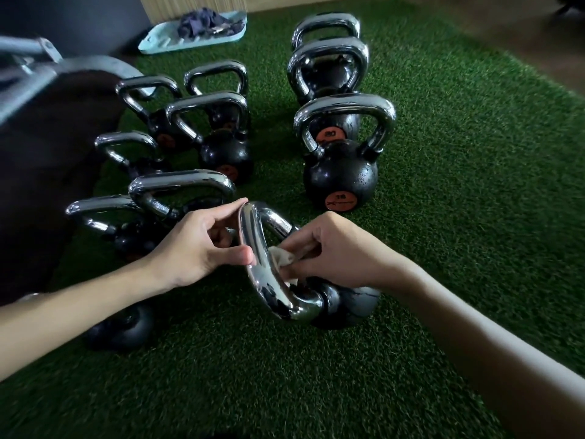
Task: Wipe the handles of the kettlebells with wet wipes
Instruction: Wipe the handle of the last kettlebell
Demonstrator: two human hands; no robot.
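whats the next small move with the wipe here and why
Probably slide the wipe up along the inside of the handle toward its far bend. The right hand pinches the wipe against the inner face near the lower bend, so the rest of that curve lies ahead of it. The left hand grips the handle, steadying the tilted kettlebell.
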